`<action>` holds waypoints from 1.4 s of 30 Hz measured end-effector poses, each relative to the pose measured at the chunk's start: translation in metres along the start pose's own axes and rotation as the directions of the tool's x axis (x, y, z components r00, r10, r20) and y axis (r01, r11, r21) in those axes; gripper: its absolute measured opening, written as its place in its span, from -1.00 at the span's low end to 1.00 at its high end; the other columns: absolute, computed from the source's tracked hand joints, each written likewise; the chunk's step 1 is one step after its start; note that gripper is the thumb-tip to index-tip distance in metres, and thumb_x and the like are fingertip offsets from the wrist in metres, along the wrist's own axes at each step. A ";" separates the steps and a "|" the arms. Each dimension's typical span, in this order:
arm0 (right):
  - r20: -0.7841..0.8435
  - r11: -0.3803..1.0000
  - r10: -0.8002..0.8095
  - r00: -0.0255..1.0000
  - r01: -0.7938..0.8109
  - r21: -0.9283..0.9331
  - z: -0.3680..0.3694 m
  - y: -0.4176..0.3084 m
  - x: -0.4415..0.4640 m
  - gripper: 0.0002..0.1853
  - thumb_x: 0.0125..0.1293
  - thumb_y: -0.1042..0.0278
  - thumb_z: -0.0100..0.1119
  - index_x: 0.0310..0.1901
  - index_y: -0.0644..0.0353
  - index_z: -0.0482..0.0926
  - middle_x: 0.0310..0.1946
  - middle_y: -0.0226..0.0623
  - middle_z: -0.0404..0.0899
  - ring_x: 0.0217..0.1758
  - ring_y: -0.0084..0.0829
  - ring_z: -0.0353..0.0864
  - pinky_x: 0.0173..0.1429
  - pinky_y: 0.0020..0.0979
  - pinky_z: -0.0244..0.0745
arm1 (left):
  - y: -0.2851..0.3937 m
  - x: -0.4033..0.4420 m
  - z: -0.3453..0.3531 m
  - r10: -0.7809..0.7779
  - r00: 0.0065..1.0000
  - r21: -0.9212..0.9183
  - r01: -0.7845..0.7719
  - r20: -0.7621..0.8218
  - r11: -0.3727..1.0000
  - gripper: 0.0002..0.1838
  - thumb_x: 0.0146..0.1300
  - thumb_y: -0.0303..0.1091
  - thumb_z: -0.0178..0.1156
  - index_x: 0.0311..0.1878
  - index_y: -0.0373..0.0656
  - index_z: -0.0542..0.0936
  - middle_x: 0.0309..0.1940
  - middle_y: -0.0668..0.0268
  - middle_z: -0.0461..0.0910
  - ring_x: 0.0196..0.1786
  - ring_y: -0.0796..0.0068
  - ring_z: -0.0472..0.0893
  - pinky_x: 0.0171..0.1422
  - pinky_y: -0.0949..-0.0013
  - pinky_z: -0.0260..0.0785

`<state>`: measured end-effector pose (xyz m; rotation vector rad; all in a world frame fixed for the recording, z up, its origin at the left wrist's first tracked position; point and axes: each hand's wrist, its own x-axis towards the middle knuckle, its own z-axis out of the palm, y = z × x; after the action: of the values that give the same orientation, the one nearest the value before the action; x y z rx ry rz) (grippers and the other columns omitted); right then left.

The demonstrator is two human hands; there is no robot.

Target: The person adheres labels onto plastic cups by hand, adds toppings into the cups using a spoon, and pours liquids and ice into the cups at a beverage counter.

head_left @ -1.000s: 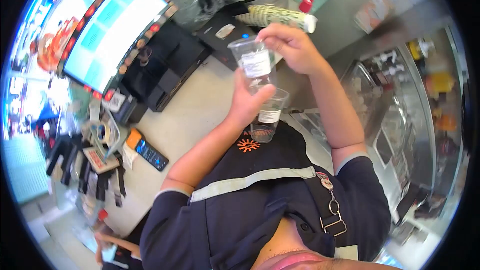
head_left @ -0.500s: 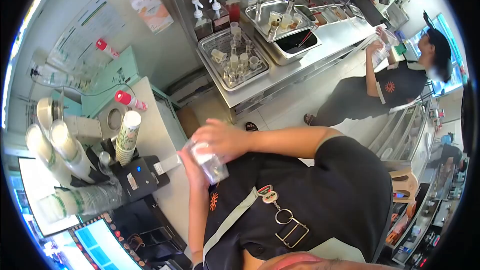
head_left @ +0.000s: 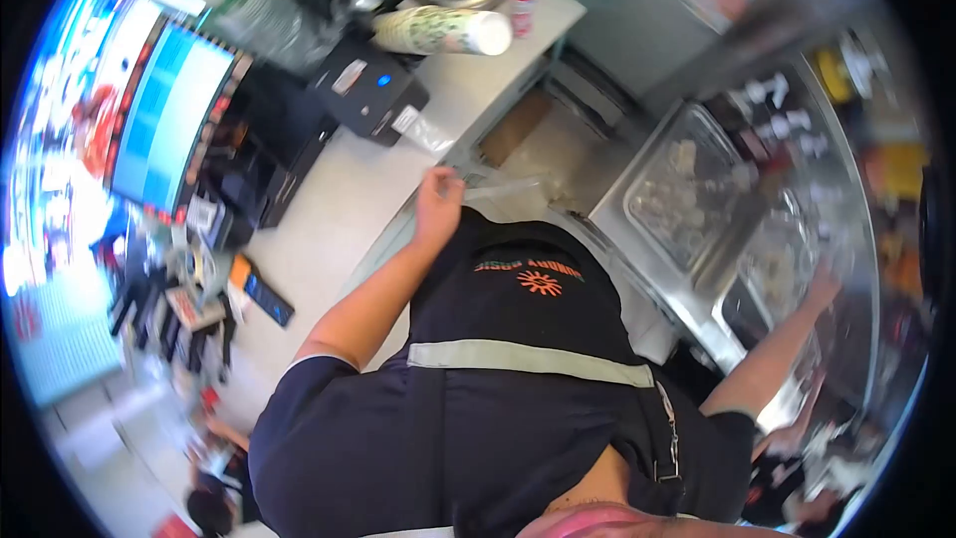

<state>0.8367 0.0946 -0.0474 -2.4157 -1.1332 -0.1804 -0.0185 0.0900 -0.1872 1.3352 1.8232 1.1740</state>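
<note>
My left hand (head_left: 438,207) is at the edge of the white counter (head_left: 334,179), with curled fingers. From it a see-through plastic piece (head_left: 503,187) extends to the right; its exact kind is unclear. Just beyond the hand, a label printer (head_left: 368,90) stands with a white slip hanging from it. My right hand (head_left: 823,284) reaches out over the steel counter at the right, close to a metal tray of small cups (head_left: 777,254). It is smeared by motion, so its fingers and anything in them cannot be made out.
A stack of patterned paper cups (head_left: 438,30) lies near a red-capped can (head_left: 521,0). A screen (head_left: 174,120) and a phone (head_left: 261,291) are at left. Another steel tray (head_left: 687,189) holds small cups. Co-workers (head_left: 224,488) appear at the lower edges.
My view has swung round toward the screen and counter. Both hands were together on a clear plastic container; now they are apart, the right one stretched out over the steel counter.
</note>
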 end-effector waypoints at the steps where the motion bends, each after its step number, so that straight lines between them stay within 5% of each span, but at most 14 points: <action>1: 0.003 0.986 -0.164 0.986 0.164 -0.009 0.007 -0.010 0.002 -0.17 0.16 -0.08 0.44 0.25 0.50 0.47 0.26 0.12 0.52 0.33 0.04 0.49 0.41 -0.16 0.33 | 0.005 0.006 -0.011 -0.249 0.958 -0.118 0.234 -0.139 0.965 -0.74 0.27 -0.43 0.30 -0.02 -0.18 0.51 -0.14 0.32 0.54 -0.11 0.49 0.52 0.03 0.38 0.40; 4: 0.169 0.982 -0.081 0.982 0.049 0.185 0.054 0.037 0.010 -0.08 0.11 -0.17 0.46 0.31 0.46 0.43 0.29 0.09 0.50 0.36 0.03 0.47 0.43 -0.16 0.31 | -0.010 0.026 -0.024 -0.258 0.854 -0.159 0.207 -0.452 0.965 -0.70 0.21 -0.42 0.33 -0.02 -0.18 0.50 -0.05 0.21 0.52 -0.03 0.36 0.51 0.11 0.33 0.38; 6: 0.134 0.921 0.247 0.960 -0.189 -0.341 0.037 -0.002 -0.010 -0.11 0.12 -0.19 0.45 0.26 0.46 0.47 0.22 0.11 0.54 0.30 0.03 0.52 0.38 -0.13 0.36 | -0.007 0.032 -0.036 0.103 0.856 0.297 0.061 -0.507 0.953 -0.67 0.14 -0.41 0.35 -0.02 -0.14 0.53 0.11 0.12 0.47 0.11 0.16 0.49 0.23 0.14 0.31; 8: -0.282 0.829 0.368 0.886 -0.450 -0.333 -0.017 -0.114 -0.054 -0.18 0.09 -0.18 0.48 0.14 0.44 0.53 0.12 0.15 0.58 0.21 0.04 0.58 0.25 -0.05 0.48 | 0.023 0.038 -0.050 0.220 0.832 0.476 0.060 -0.509 0.877 -0.68 0.11 -0.41 0.34 -0.04 -0.10 0.56 0.19 0.11 0.44 0.22 0.06 0.43 0.30 0.06 0.24; 10: -0.734 1.000 -0.023 0.679 0.020 -0.013 -0.013 -0.132 -0.060 -0.39 0.16 -0.03 0.45 0.00 0.40 0.57 -0.02 0.14 0.62 0.04 0.00 0.65 0.11 -0.02 0.55 | 0.042 0.048 -0.067 0.334 0.803 0.638 0.075 -0.495 0.766 -0.68 0.07 -0.41 0.33 -0.05 -0.07 0.59 0.26 0.11 0.42 0.33 -0.04 0.36 0.36 -0.02 0.17; 11: -0.651 0.843 -0.020 0.758 0.363 0.396 0.012 -0.152 -0.056 -0.62 0.21 0.27 0.38 -0.07 0.40 0.61 -0.13 0.07 0.67 -0.10 -0.11 0.68 0.03 -0.12 0.60 | 0.044 0.053 -0.076 0.371 0.813 0.674 0.036 -0.449 0.738 -0.69 0.06 -0.40 0.33 -0.07 -0.04 0.62 0.33 0.12 0.37 0.40 -0.04 0.31 0.40 -0.05 0.12; 13: -0.224 0.681 -0.329 0.917 0.395 0.616 0.032 -0.324 -0.140 -0.74 0.19 0.51 0.25 -0.08 0.39 0.64 -0.19 -0.11 0.70 -0.12 -0.33 0.68 0.05 -0.31 0.58 | 0.042 0.063 -0.087 0.391 0.834 0.701 -0.007 -0.390 0.713 -0.71 0.05 -0.42 0.32 -0.10 0.02 0.66 0.42 0.13 0.31 0.51 -0.07 0.21 0.47 -0.07 0.05; 14: 0.089 0.652 -0.458 0.884 0.266 0.710 0.040 -0.405 -0.189 -0.72 0.19 0.53 0.24 -0.04 0.36 0.65 -0.11 -0.16 0.70 -0.06 -0.39 0.67 0.09 -0.36 0.55 | 0.041 0.067 -0.090 0.388 0.833 0.700 -0.002 -0.394 0.714 -0.71 0.05 -0.42 0.32 -0.10 0.02 0.66 0.42 0.13 0.31 0.51 -0.07 0.21 0.47 -0.07 0.05; 15: 0.410 0.612 -0.702 0.582 0.200 0.765 0.040 -0.463 -0.223 -0.68 0.23 0.49 0.25 0.04 0.26 0.65 0.03 -0.23 0.66 0.09 -0.39 0.62 0.17 -0.36 0.51 | 0.041 0.072 -0.092 0.393 0.840 0.680 -0.039 -0.375 0.732 -0.70 0.03 -0.46 0.28 -0.11 0.00 0.67 0.41 0.12 0.32 0.50 -0.09 0.22 0.48 -0.09 0.06; 18: 0.475 0.475 -0.879 0.032 -0.017 0.880 0.151 -0.539 -0.310 -0.56 0.24 0.37 0.36 0.16 0.22 0.59 0.16 -0.22 0.61 0.25 -0.35 0.56 0.28 -0.32 0.45 | 0.034 0.082 -0.098 0.385 0.864 0.645 -0.097 -0.323 0.758 -0.64 -0.03 -0.55 0.18 -0.12 -0.02 0.68 0.40 0.11 0.35 0.50 -0.13 0.22 0.49 -0.10 0.08; 24: 0.608 0.616 -0.784 -0.124 -0.269 0.740 0.283 -0.657 -0.416 -0.24 0.22 0.35 0.34 0.44 0.27 0.23 0.33 -0.10 0.44 0.35 -0.31 0.46 0.31 -0.31 0.43 | 0.032 0.101 -0.101 0.340 0.920 0.590 -0.166 -0.197 0.790 -0.58 -0.09 -0.59 0.10 -0.13 -0.01 0.71 0.44 0.10 0.32 0.51 -0.15 0.19 0.55 -0.12 0.00; 28: 0.613 0.732 -0.672 -0.414 -0.246 0.636 0.298 -0.661 -0.426 -0.66 0.30 0.38 0.27 0.10 0.22 0.58 -0.15 -0.40 0.65 -0.25 -0.60 0.54 -0.14 -0.48 0.42 | 0.038 0.110 -0.098 0.298 0.954 0.667 -0.210 -0.019 0.715 -0.70 -0.02 -0.39 0.28 -0.14 0.03 0.75 0.50 0.22 0.23 0.57 -0.02 0.09 0.53 -0.32 -0.11; 32: 0.562 0.615 -0.788 -0.252 -0.372 0.696 0.281 -0.671 -0.440 -0.83 0.35 0.47 0.19 -0.05 0.20 0.63 -0.28 -0.46 0.65 -0.26 -0.63 0.55 -0.14 -0.49 0.45 | 0.021 0.125 -0.091 0.332 0.942 0.724 -0.261 0.047 0.638 -0.71 0.04 -0.09 0.39 -0.20 0.01 0.75 0.53 0.27 0.19 0.59 0.01 0.05 0.51 -0.37 -0.11; 42: 0.522 0.512 -0.848 -0.094 0.117 0.851 0.306 -0.653 -0.438 -0.79 0.25 0.46 0.21 -0.09 0.28 0.65 -0.35 -0.26 0.67 -0.30 -0.45 0.60 -0.14 -0.35 0.50 | 0.032 0.139 -0.096 0.322 0.927 0.772 -0.344 0.191 0.534 -0.86 0.04 -0.26 0.29 -0.48 -0.09 0.72 0.50 0.28 0.25 0.60 -0.01 0.03 0.46 -0.52 -0.12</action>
<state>0.0348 0.2925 -0.2214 -1.0012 -2.2367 1.5726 -0.1305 0.1952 -0.1107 2.2739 2.2449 0.4237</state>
